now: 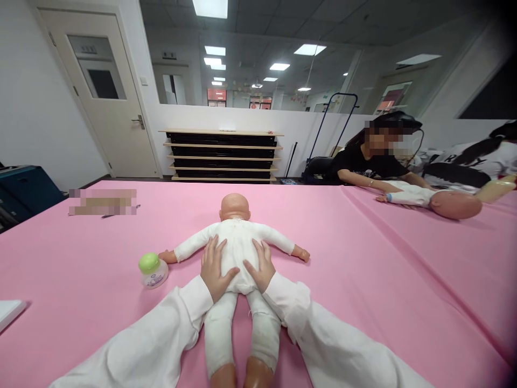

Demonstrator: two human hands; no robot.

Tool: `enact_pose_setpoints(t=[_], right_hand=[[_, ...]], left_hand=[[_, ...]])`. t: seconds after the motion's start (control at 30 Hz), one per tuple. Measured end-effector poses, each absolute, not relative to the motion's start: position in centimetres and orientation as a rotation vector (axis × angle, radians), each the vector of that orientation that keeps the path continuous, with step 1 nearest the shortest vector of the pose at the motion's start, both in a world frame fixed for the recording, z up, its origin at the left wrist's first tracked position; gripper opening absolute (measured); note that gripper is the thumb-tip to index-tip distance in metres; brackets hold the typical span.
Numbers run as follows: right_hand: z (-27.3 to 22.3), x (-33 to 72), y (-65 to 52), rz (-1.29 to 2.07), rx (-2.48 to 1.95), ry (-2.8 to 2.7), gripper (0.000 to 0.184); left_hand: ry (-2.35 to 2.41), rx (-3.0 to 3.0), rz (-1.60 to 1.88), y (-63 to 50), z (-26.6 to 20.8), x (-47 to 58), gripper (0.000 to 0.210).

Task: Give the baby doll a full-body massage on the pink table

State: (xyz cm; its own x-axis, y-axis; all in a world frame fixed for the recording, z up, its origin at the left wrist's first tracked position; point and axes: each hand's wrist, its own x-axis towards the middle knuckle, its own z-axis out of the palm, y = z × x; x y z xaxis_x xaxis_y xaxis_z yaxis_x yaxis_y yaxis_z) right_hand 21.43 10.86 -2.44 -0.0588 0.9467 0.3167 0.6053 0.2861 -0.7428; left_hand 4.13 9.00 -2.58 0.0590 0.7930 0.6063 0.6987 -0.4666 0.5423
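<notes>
A baby doll [238, 242] in a white suit lies on the pink-covered table [339, 323], its head away from me and its legs toward me. Its face does not show; the bare back of the head is up. My left hand [216, 269] rests flat on the left side of the doll's lower back, fingers spread. On the right side, my right hand [262, 267] lies the same way, thumb pointing inward. Neither hand grips anything. Beside the doll's left-lying hand stands a clear jar [154, 276] with a green lid.
At the right, a person [371, 156] in a black shirt leans over another doll [454, 205]. A bottle [496, 188] lies near that doll's head. A white object [11, 312] sits at the left edge. Stacked boards [224, 156] stand by the back wall.
</notes>
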Motion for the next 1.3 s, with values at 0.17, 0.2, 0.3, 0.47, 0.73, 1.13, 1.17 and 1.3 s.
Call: enact_pose_setpoints(t=[0.17,0.2,0.3,0.47,0.73,1.13,1.17,1.3], right_hand=[[-1.3,21.9,10.6,0.630,-1.237,-2.086,0.079],[-1.0,21.9,10.5,0.649,-1.266,-2.063,0.073],[-0.4,21.6,10.5,0.705,-1.366,-1.910,0.050],[-0.7,21.1,11.4,0.770,-1.324,-1.738,0.034],[-1.9,21.4,11.8,0.731,-1.314,-1.645,0.057],[-1.2,21.6,10.5,0.673,-1.352,-2.062,0.090],[-1.2,21.6,10.6,0.681,-1.354,-2.039,0.085],[-1.1,21.4,11.1,0.744,-1.367,-1.895,0.058]], left_hand=[[1.398,2.298,1.246,9.9,-3.1,3.5,0.083],[1.405,2.252,1.262,10.2,-3.2,3.4,0.082],[1.455,2.050,1.324,10.8,-3.4,3.3,0.063],[1.419,1.761,1.478,11.9,-3.5,3.2,0.032],[1.404,1.750,1.552,11.4,-3.8,3.3,0.036],[1.462,2.128,1.294,10.6,-4.2,3.6,0.088],[1.483,2.097,1.293,10.7,-4.1,3.6,0.085],[1.535,1.959,1.330,11.2,-3.5,3.7,0.061]])
